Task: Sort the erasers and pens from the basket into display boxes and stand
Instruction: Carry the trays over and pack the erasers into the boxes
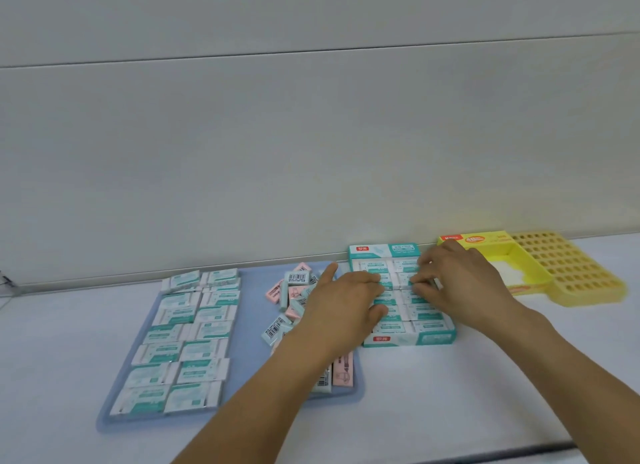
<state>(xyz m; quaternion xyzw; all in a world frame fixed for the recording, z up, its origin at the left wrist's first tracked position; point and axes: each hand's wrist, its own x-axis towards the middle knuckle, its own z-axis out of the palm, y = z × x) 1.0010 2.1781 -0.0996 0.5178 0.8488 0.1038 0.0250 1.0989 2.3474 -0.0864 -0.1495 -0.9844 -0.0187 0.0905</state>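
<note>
**Q:** Head view: what do the two hands do?

**A:** Both work over the teal-and-white cardboard display box (408, 339), which lies under the fingertips. The left hand (341, 299) rests on the box's near-left rows, fingers curled down, index finger extended; whether it grips anything cannot be told. The right hand (460, 283) pinches a white eraser in a teal paper sleeve (405, 285) among the far rows, apparently seating it.

**Q:** How far along is the sorting?

**A:** Judged from the layout, early to midway. The teal box looks close to full, two columns of sleeved erasers showing between the hands. Left of the left hand, the flat pale-blue tray (252, 325), which seems to serve as the basket, carries two columns of matching teal-sleeved erasers (187, 342). Just beside the left wrist lies a loose heap of small pink and pale-blue erasers (294, 290), unsorted.

**Q:** And the remaining containers?

**A:** Right of the right hand, the yellow cardboard display box (530, 283) appears to hold no erasers; its pale floor shows. Beyond it, the yellow plastic stand with a grid of holes (571, 269) has every visible hole vacant. No pens are visible.
</note>
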